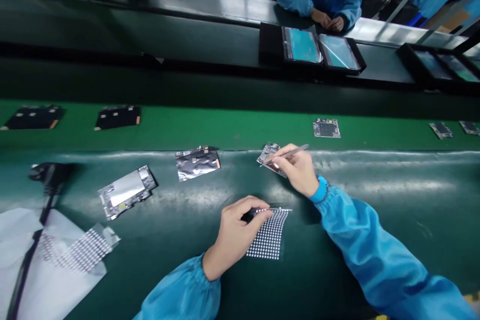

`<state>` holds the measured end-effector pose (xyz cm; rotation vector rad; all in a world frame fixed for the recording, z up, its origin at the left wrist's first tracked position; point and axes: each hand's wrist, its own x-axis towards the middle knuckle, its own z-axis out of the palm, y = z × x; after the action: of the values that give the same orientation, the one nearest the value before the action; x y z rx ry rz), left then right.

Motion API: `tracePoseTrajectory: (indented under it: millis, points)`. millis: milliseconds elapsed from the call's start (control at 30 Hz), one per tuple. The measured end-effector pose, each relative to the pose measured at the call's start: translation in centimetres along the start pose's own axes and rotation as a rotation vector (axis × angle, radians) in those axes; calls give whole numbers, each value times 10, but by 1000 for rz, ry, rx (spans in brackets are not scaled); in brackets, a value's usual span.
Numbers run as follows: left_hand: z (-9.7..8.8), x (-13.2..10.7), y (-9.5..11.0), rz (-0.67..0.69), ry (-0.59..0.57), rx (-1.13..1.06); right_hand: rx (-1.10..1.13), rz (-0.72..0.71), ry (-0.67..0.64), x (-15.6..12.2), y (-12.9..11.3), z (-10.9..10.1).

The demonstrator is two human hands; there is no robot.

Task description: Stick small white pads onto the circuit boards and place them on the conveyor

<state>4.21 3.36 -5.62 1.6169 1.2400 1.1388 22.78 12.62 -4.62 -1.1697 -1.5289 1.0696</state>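
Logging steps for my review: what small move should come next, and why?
Perhaps press the tweezers lightly to the circuit board: the right hand holds their tips by its left corner, and the left hand pinches the dotted sheet. Whether the tips carry a dot is too small to tell.

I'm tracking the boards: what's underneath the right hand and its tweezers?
A circuit board lies under the right hand and tweezers; its left end shows. Whatever the hand covers can't be seen.

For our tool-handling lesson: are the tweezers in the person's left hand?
No, the right hand holds the tweezers; the left hand grips the dotted sheet.
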Motion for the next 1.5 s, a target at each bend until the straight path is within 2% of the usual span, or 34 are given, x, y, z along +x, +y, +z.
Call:
tracePoseTrajectory:
  millis: [67,133,200,233,300,367,433,533,600,667,800,900,967,1033,1133,1333,1433,1500]
  points:
    - [0,0,0,-2,0,5,-60,-34,-114,-7,1,2]
    - [1,0,1,-6,-5,3,-50,0,-248,-16,0,-9]
    - [1,0,1,-8,-8,-4,40,70,-315,-23,-3,-23]
    - [1,0,1,-8,-9,-7,87,88,-303,-23,-4,-28]
    - [0,0,1,-8,-11,-10,139,73,-174,-18,-7,-30]
    - [0,1,1,-5,-12,-9,145,29,0,-5,-8,-19]
    - [-1,0,1,-5,-12,-5,131,16,72,9,-5,-1]
    - [-1,0,0,-6,-15,1,122,28,-22,18,2,21]
    - [-1,0,0,-3,-15,-1,147,20,-79,9,7,23]
    - [0,0,0,5,-15,-8,213,41,-119,-6,10,15]
    - [0,0,0,16,-8,-17,344,181,-222,-30,11,-10]
    - [-1,0,0,18,-13,-4,368,135,-116,-20,11,-21]
    - [-1,0,-1,19,-18,3,314,65,22,-1,10,-23]
    - [-1,0,-1,20,-17,5,243,45,101,18,10,-21]
    - [-1,0,-1,19,-9,2,192,85,64,27,12,-16]
    - [0,-1,-2,17,-12,0,144,48,85,9,16,-15]
    - [0,0,-1,28,4,-9,196,31,114,20,14,-18]
    - [-1,1,0,33,13,-16,147,15,160,30,11,-20]
